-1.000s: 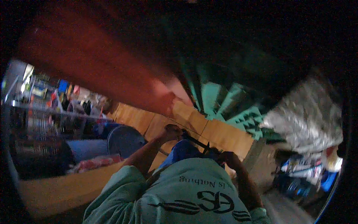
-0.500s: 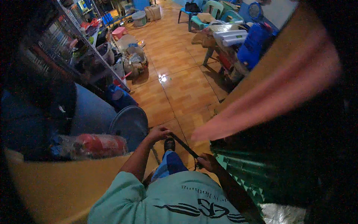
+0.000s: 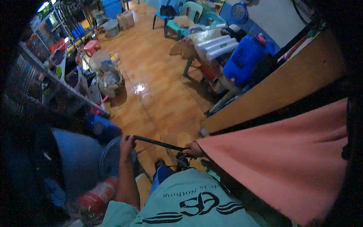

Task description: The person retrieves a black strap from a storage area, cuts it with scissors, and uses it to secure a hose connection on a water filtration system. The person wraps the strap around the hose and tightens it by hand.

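My left hand (image 3: 127,142) is closed around the far end of a thin black rod or strap (image 3: 159,143) that stretches level in front of me. My right hand (image 3: 193,149) grips its other end, next to a dark bundle of loops (image 3: 179,159) hanging below. Both forearms come up from my pale green printed shirt (image 3: 189,206). A pink cloth (image 3: 287,162) hangs just right of my right hand and hides what lies beyond it.
Below me lies a glossy orange wooden floor (image 3: 159,98). A blue drum (image 3: 75,159) and a red cylinder (image 3: 96,198) stand at lower left, cluttered shelves (image 3: 49,83) along the left. Farther off are a table with white rolls (image 3: 215,43), a blue container (image 3: 244,56) and plastic chairs (image 3: 181,17).
The view has swung from a dark roof down and across the room. My hands stay on the black rod, now spread wider apart and held level.
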Tool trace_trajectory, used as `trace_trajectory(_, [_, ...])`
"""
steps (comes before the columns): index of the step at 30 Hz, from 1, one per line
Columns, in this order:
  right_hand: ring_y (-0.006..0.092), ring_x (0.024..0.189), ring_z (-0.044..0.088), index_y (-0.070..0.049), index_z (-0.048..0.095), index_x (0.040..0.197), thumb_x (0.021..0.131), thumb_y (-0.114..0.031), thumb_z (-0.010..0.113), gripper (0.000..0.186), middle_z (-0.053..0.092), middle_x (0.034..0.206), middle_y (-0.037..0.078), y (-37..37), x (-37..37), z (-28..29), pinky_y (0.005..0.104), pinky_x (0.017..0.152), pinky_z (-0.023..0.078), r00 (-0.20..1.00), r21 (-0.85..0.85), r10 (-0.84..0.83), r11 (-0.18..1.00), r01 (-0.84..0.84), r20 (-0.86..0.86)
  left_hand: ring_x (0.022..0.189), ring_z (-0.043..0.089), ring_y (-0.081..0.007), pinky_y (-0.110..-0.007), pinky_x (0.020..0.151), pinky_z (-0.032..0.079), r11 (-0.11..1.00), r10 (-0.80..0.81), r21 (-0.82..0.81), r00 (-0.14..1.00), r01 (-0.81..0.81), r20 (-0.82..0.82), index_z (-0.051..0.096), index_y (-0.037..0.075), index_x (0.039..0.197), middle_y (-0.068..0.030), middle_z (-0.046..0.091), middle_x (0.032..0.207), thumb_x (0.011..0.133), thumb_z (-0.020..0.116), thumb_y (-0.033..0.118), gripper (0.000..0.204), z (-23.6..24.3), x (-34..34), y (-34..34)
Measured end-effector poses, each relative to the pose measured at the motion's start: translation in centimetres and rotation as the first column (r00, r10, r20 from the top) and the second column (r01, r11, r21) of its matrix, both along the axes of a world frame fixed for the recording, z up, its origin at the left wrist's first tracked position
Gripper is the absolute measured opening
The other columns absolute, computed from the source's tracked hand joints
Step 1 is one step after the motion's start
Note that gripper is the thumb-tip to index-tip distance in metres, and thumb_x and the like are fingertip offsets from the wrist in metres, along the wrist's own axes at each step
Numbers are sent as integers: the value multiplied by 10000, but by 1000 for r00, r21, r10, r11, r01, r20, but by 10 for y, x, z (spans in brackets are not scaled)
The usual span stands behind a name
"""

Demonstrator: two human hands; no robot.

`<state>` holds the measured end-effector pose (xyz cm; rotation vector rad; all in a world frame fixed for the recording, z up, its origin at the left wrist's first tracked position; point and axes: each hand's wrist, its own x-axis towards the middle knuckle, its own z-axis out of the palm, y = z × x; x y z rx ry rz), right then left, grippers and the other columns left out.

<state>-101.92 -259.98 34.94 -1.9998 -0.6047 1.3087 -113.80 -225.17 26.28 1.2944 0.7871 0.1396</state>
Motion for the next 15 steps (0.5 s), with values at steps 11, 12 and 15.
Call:
trace_trajectory(11, [101,709,563,-27,650,968,914,-302,581,288,618,755,36,10,171,-55,289,633,472,983,96,-111,991,97,148,597,577,-105,-240,541,463,997,-6,77,997,13,-83,655,29,907,-35,650,731,868,671,182,159,-8,120,101])
trace_trajectory(12, [96,723,557,-30,650,984,915,-297,581,285,623,777,27,12,185,-42,285,640,472,991,15,-99,995,98,93,600,579,-104,-240,539,461,993,-89,71,995,92,-53,659,29,905,-35,655,741,867,673,187,163,-1,149,94])
trace_trajectory(15, [198,768,627,-58,664,1065,925,-360,567,346,674,855,113,39,231,-65,345,714,489,990,37,-62,998,58,127,616,589,-103,-239,550,462,970,-216,80,966,228,-140,665,14,921,-43,663,758,861,680,201,196,23,212,107])
